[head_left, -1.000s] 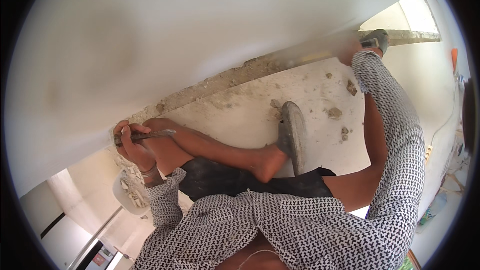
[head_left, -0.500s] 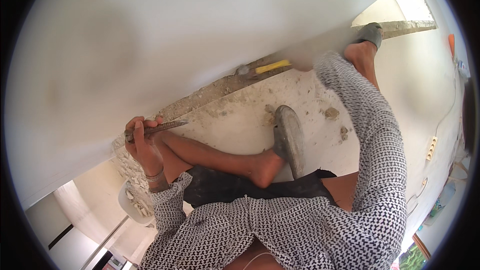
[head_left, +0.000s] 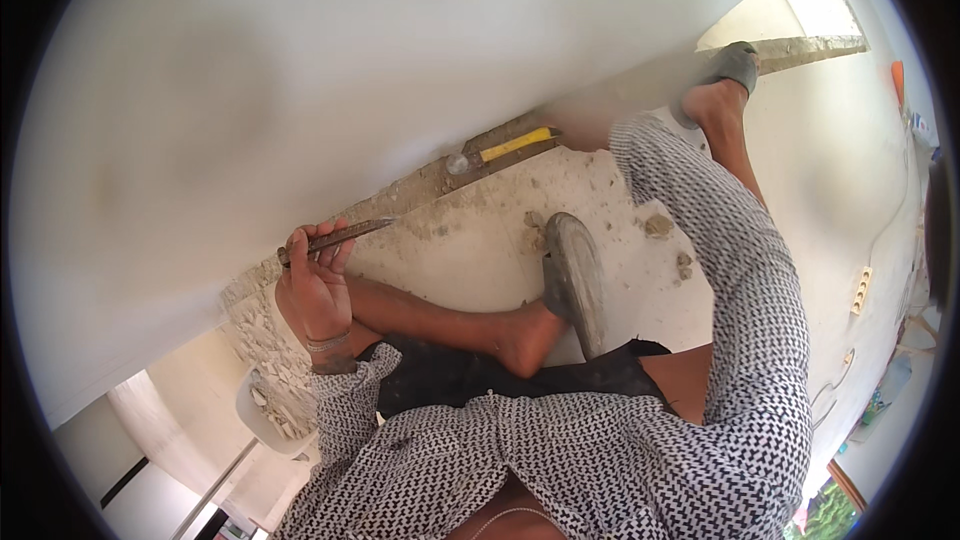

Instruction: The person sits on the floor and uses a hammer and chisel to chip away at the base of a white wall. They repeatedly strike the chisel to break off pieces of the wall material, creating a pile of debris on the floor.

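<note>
My left hand (head_left: 318, 290) is closed around a brown, pointed steel chisel (head_left: 350, 232). Its tip points right, over the dusty strip at the foot of the white wall. Farther right, my right hand (head_left: 582, 128) looks smeared, and its fingers are not clear. It is at the end of the yellow handle of a hammer (head_left: 515, 146), which has moved along with it. The grey hammer head (head_left: 458, 164) faces left, above the rough channel (head_left: 425, 183) along the wall.
The white wall (head_left: 300, 70) fills the upper left. Broken rubble (head_left: 265, 340) lies left of my leg, beside a white container (head_left: 258, 418) holding debris. Loose lumps (head_left: 657, 226) sit on the pale floor near my sandal (head_left: 578, 280). A power strip (head_left: 861, 290) lies at right.
My left hand has moved right and slightly up with the chisel, its palm turning more into view. The hammer and my right hand have shifted left and a little down, toward the chisel.
</note>
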Available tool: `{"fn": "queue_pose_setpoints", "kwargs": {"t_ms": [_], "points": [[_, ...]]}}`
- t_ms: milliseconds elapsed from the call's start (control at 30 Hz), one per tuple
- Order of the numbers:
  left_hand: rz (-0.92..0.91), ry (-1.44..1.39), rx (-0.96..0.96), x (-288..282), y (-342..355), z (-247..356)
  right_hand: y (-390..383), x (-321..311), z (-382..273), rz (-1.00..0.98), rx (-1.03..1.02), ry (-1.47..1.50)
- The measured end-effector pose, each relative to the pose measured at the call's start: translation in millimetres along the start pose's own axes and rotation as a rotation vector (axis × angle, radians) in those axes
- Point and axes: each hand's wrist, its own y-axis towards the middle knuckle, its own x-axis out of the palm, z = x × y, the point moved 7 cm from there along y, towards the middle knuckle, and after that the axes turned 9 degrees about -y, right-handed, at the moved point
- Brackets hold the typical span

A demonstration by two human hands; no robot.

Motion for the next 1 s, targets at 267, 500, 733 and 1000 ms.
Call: {"fn": "queue_pose_setpoints", "kwargs": {"t_ms": [267, 500, 733, 1000], "points": [[-0.003, -0.074, -0.051, -32.8, 3.7, -0.9, -28.4, 61.6, 130.3, -0.022, 0.176, -0.109], [0.015, -0.194, -0.155, -36.7, -0.2, -39.6, -51.3, 37.0, 78.6, 0.032, 0.143, -0.206], [0.039, -0.176, -0.291, -25.2, 7.2, -75.9, 9.9, 24.5, 6.7, 0.0, 0.064, -0.036], [0.032, -0.095, -0.302, -56.1, 15.8, -73.2, -63.0, 13.0, 122.3, -0.123, 0.238, -0.293]]}}
